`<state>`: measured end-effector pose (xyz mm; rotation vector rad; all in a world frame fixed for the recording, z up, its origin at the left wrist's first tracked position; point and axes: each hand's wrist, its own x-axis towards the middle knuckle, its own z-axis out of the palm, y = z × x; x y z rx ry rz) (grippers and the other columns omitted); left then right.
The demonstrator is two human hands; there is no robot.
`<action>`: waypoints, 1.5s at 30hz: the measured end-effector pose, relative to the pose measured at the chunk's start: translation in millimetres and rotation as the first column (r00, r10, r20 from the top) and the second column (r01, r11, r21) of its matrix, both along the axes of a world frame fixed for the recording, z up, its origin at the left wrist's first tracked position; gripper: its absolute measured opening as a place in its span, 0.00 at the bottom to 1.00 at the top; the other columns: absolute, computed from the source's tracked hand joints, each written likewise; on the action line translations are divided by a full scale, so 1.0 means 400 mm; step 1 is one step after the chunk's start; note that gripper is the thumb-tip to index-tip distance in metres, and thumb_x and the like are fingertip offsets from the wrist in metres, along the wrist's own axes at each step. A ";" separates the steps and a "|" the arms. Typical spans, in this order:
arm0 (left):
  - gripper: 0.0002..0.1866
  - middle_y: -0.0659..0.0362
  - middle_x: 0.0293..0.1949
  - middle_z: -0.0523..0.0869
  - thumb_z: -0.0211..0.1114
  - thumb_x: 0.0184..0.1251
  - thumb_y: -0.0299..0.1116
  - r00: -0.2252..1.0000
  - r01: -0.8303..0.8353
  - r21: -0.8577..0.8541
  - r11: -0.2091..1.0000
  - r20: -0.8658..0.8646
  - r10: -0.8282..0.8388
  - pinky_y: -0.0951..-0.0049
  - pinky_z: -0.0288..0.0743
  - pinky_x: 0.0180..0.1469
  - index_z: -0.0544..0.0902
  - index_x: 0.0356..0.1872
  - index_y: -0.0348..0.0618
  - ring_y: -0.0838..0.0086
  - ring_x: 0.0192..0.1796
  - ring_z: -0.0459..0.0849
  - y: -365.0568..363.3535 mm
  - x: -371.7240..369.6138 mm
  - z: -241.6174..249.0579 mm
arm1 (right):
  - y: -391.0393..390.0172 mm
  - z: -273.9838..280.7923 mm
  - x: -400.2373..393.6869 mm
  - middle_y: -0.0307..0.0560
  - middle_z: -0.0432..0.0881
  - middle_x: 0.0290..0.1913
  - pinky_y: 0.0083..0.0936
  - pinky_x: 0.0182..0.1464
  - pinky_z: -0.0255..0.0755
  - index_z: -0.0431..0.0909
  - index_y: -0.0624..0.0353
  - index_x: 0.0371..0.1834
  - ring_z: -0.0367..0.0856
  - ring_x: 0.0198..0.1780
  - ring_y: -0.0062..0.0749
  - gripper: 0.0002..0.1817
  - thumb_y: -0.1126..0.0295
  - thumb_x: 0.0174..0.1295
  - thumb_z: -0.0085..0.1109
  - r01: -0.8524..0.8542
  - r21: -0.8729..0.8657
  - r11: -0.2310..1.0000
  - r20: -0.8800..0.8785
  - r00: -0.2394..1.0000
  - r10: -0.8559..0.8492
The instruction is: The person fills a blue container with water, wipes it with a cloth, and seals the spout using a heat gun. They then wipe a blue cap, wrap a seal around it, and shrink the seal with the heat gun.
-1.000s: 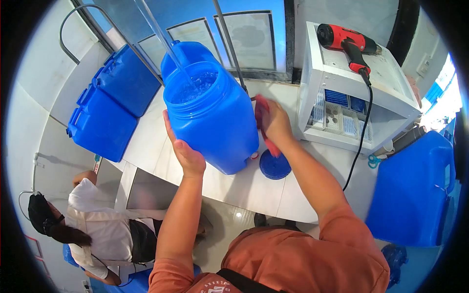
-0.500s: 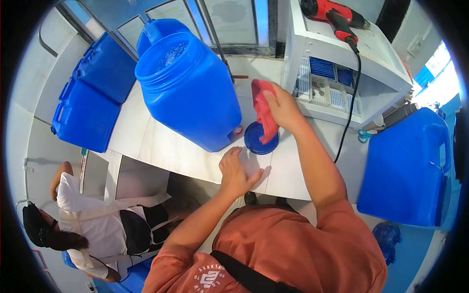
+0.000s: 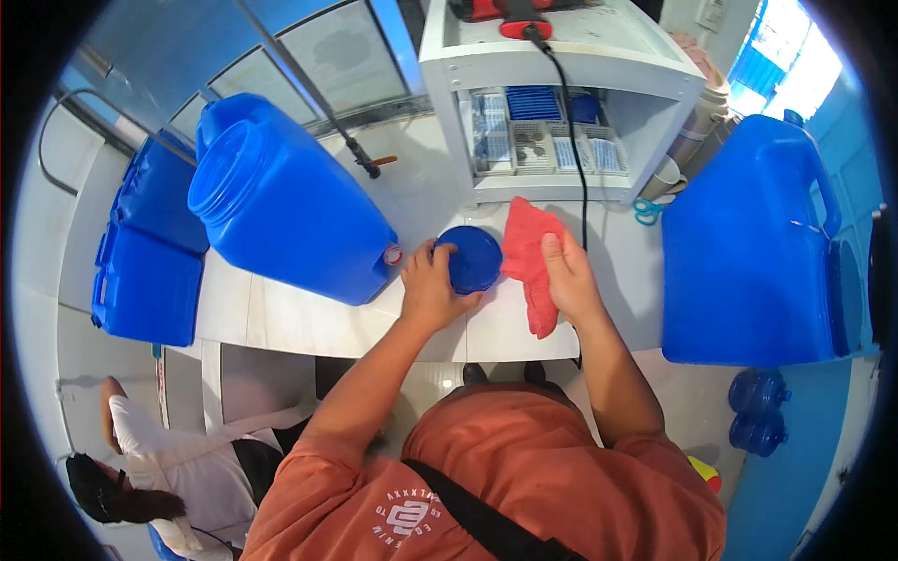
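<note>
On the white counter lies a round blue lid (image 3: pixel 473 259), with my left hand (image 3: pixel 432 288) curled around its left edge, the thumb along the near rim. My right hand (image 3: pixel 569 276) grips a red cloth (image 3: pixel 533 252) just right of the lid; the cloth hangs down from the fingers. To the left stands a large blue jug (image 3: pixel 299 210) with its wide mouth uncovered. A small red-and-white cap (image 3: pixel 393 254) sits low on the side of that jug.
More blue jugs (image 3: pixel 150 280) stand at the far left, another (image 3: pixel 748 252) at the right. A white shelf unit (image 3: pixel 552 194) holds small baskets, with a corded red tool (image 3: pixel 524 28) on top. Teal scissors (image 3: pixel 647 211) lie beside it. A person (image 3: pixel 187 439) is at lower left.
My left hand has moved up to the lid and taken hold of its edge. My right hand has drawn the red cloth off the lid to the right. The view has shifted right.
</note>
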<state>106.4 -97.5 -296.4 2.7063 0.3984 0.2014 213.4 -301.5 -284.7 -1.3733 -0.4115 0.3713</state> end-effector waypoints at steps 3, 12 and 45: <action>0.52 0.42 0.69 0.67 0.85 0.37 0.45 0.938 0.219 0.008 0.976 0.273 -0.212 0.48 0.60 0.69 0.66 0.67 0.44 0.47 0.70 0.66 -0.005 0.017 0.163 | 0.010 0.057 -0.011 0.46 0.82 0.56 0.26 0.60 0.72 0.69 0.62 0.69 0.79 0.54 0.26 0.23 0.57 0.81 0.43 -0.041 0.019 0.999 0.092 0.995 0.039; 0.48 0.54 0.79 0.59 0.50 0.69 0.67 0.772 0.584 -0.807 0.087 0.586 0.249 0.59 0.55 0.78 0.51 0.80 0.48 0.61 0.78 0.61 -0.165 0.064 0.216 | 0.131 0.182 -0.014 0.57 0.74 0.68 0.37 0.73 0.62 0.68 0.63 0.71 0.71 0.71 0.47 0.24 0.61 0.79 0.46 0.040 -0.008 0.999 0.609 0.793 -0.027; 0.59 0.41 0.74 0.59 0.67 0.59 0.65 0.629 0.715 -0.406 0.570 0.729 -0.269 0.52 0.55 0.74 0.49 0.79 0.36 0.48 0.75 0.62 -0.160 -0.022 0.283 | 0.115 0.363 0.007 0.49 0.78 0.63 0.28 0.62 0.73 0.70 0.65 0.69 0.77 0.61 0.32 0.30 0.50 0.77 0.49 0.118 0.691 0.714 -0.240 0.968 0.073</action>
